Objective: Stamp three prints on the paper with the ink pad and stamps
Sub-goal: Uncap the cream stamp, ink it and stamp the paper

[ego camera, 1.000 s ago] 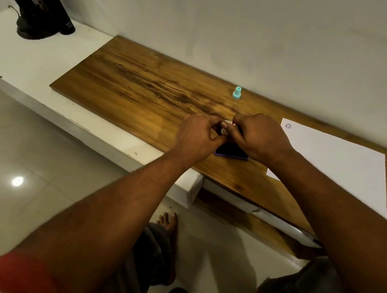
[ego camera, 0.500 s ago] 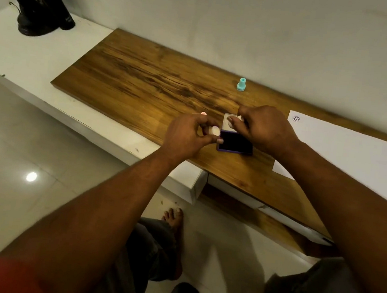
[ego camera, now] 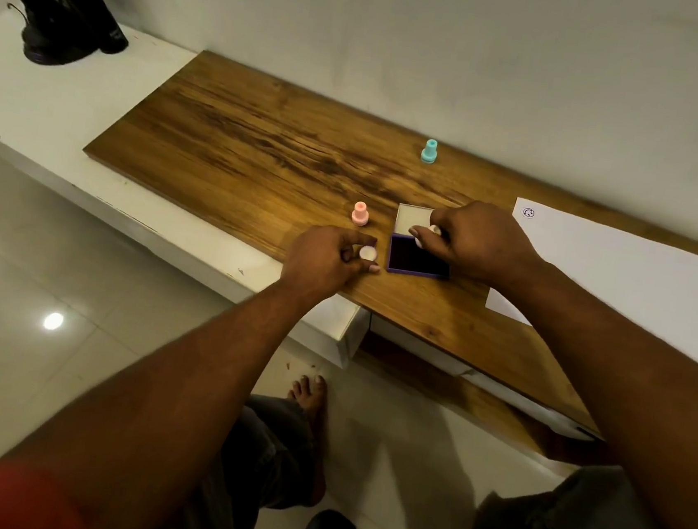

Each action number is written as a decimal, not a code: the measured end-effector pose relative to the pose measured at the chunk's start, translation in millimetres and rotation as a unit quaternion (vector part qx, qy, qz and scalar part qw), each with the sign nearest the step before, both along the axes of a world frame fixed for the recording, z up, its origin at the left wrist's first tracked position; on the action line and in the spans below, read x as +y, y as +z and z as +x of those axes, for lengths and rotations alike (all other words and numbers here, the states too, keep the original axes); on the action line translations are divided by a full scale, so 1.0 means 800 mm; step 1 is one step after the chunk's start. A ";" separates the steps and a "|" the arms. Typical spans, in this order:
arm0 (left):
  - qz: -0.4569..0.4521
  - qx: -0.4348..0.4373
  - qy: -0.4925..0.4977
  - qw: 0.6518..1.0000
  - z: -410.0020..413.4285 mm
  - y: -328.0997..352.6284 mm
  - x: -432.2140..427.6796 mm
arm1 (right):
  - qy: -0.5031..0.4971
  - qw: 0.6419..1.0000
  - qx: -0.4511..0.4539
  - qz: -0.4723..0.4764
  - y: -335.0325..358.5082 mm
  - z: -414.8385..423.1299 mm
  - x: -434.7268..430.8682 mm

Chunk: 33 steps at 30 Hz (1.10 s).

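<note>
An open purple ink pad point(ego camera: 414, 259) lies on the wooden tabletop point(ego camera: 243, 145), its pale lid point(ego camera: 411, 217) folded back. My right hand point(ego camera: 476, 241) pinches a small pale stamp point(ego camera: 431, 230) just over the pad's far edge. My left hand point(ego camera: 324, 259), just left of the pad, holds a small round white cap point(ego camera: 368, 252). A pink stamp point(ego camera: 360, 214) stands upright beside the lid. A teal stamp point(ego camera: 429, 151) stands farther back near the wall. The white paper point(ego camera: 621, 284) lies to the right, with one round print point(ego camera: 528, 212) in its far left corner.
A black lamp base point(ego camera: 59, 29) stands on the white shelf point(ego camera: 54, 104) at far left. The wall runs close behind the tabletop. Below the table edge are a tiled floor, my knees and a bare foot point(ego camera: 308, 393).
My hands have parted: the left drew back to the left with the round cap, the right stays over the ink pad with the stamp. The pink stamp is now uncovered.
</note>
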<state>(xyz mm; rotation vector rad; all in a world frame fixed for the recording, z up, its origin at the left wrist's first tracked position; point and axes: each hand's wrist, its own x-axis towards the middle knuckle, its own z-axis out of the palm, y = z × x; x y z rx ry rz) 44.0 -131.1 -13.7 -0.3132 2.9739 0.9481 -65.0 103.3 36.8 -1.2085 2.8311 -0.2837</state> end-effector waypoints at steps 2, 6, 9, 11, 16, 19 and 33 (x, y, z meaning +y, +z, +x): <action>-0.011 0.000 -0.003 1.000 0.000 0.001 0.001 | 0.002 1.000 0.010 0.009 -0.002 0.000 -0.001; -0.039 0.011 -0.008 0.999 0.002 0.008 0.004 | -0.006 1.000 0.027 0.005 -0.004 0.000 0.000; -0.062 0.053 -0.027 0.996 -0.002 0.018 0.015 | -0.014 0.998 0.055 0.019 -0.010 0.000 0.000; -0.088 0.094 -0.049 0.990 -0.005 0.028 0.025 | -0.020 0.998 0.059 0.033 -0.013 0.000 0.000; -0.211 0.056 -0.103 0.970 -0.019 0.036 0.052 | -0.034 0.996 0.075 0.043 -0.016 0.006 0.000; -0.235 0.021 -0.109 0.966 -0.025 0.036 0.061 | -0.047 0.995 0.077 0.052 -0.016 0.007 -0.001; -0.209 -0.042 -0.057 0.975 -0.034 0.038 0.067 | -0.081 0.988 0.079 0.109 0.009 0.049 -0.039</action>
